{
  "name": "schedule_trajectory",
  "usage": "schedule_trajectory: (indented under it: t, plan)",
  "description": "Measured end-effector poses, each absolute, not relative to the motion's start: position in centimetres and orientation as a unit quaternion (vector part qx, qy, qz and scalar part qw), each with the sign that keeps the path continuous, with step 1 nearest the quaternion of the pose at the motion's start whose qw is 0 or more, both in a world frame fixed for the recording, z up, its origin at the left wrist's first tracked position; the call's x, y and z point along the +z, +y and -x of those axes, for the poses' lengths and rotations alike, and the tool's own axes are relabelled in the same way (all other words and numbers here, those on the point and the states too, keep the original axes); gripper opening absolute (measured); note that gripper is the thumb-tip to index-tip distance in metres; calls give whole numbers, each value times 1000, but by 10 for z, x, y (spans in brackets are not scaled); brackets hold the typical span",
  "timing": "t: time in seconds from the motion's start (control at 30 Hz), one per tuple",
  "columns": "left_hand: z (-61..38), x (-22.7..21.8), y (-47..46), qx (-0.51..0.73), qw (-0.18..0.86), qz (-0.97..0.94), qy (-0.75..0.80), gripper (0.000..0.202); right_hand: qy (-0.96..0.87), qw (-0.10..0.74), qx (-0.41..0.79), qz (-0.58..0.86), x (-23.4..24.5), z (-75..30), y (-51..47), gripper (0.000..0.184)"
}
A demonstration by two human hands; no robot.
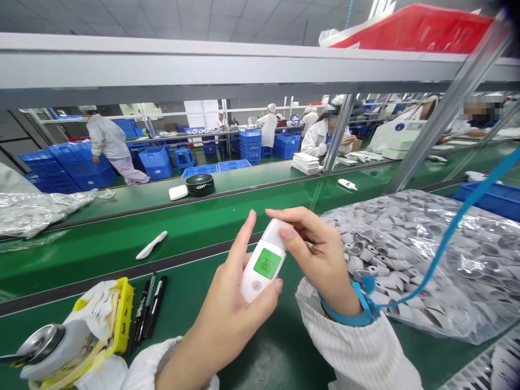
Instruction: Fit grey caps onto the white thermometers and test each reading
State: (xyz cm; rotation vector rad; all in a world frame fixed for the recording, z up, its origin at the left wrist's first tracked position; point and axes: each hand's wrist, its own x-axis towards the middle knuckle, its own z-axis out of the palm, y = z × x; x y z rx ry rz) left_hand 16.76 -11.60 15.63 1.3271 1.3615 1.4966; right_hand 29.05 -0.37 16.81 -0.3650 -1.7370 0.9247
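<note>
A white digital thermometer (254, 279) with a lit green screen is held up over the bench, tilted to the right. My left hand (231, 306) grips its lower body, thumb along the right side and index finger stretched upward. Around the grey-white cap (273, 232) at its upper end, my right hand (314, 246) closes with thumb and fingers. The cap sits on the thermometer's tip. A blue wrist strap (349, 311) with a coiled cord circles my right wrist.
A clear bag (406, 271) of many grey caps lies right. At left are a yellow basket (124, 319), a metal-topped bottle (57, 346) and several black pens (152, 309). Beyond, a green conveyor belt (211, 216) carries a white thermometer (151, 245). Co-workers sit and walk further back.
</note>
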Motion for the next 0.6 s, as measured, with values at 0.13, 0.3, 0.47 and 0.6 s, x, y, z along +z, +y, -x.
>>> schedule_trajectory:
  t: [0.13,0.3,0.47,0.6]
  plan:
    - [-167,157,-115,579,376,-514,509,79,-741,555,351,142,165,-291,-1,25]
    - [-174,147,-113,567,376,-524,513,72,-758,542,332,145,172,-296,-4,18]
    - [-183,134,-111,604,354,-510,501,76,-737,579,322,135,173,-292,-12,19]
    - [-188,129,-111,622,341,-505,492,78,-746,583,302,109,171,-291,-14,20]
